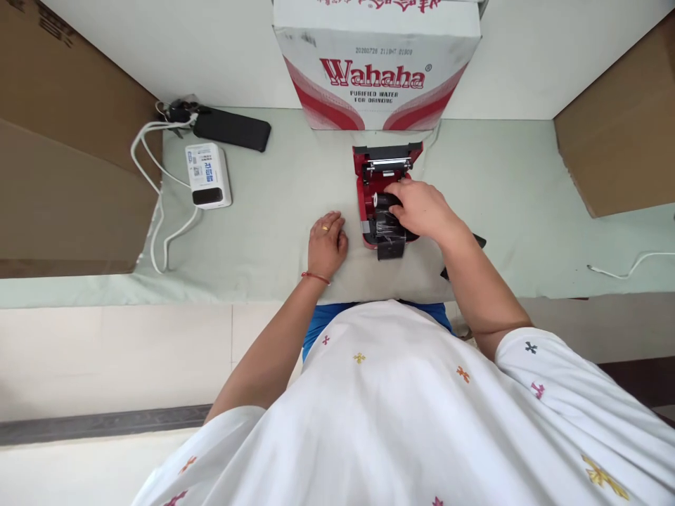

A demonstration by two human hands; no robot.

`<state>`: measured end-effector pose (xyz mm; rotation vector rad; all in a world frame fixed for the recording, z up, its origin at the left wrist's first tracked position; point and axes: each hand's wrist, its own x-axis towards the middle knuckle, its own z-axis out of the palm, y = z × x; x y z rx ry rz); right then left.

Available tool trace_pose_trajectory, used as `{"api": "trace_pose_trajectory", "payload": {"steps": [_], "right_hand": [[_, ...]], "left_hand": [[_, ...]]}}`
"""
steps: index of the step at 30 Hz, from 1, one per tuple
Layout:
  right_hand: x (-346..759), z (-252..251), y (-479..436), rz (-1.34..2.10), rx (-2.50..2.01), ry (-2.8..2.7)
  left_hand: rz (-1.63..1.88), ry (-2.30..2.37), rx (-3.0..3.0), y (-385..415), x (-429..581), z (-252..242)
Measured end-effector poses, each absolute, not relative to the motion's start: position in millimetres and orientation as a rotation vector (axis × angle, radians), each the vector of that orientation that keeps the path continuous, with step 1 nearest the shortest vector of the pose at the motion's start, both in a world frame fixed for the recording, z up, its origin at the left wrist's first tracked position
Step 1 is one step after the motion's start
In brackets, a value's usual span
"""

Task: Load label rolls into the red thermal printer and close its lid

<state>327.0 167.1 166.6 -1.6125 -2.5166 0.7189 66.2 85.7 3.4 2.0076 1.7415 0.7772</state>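
The right hand (419,207), as I see it from my remote seat, holds the right end of a shiny black film roll (387,200) inside 1 open red-and-black plastic device (369,186) on the pale green tablecloth (274,225). The left hand (327,246) lies loose, palm down, near the device.

Single head-worn camera, looking forward and steeply down over the wearer's white T-shirt (390,422), which is filling the near, lower frame. Farther off, left hand (325,246) and right hand (420,206) are showing around mid-frame above the pale green tablecloth (274,239). Wahaha water carton (380,74) is standing farthest ahead, running past the top edge.
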Motion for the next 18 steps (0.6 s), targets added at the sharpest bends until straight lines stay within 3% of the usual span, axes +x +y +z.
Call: {"api": "trace_pose_trajectory", "payload": {"steps": [3, 9, 18], "right_hand": [[311.1, 159.7, 172.9, 0.559, -1.75, -2.647], [302.8, 154.1, 175.6, 0.586, -1.761, -2.658], [339.8, 150.2, 81.5, 0.729, -1.151, -2.457]], "left_hand": [[0.782, 1.74, 1.996, 85.7, 65.4, 2.7], [0.803, 1.716, 1.957, 85.9, 66.1, 4.5], [0.977, 1.789, 1.799, 92.1, 57.3, 7.2]]}}
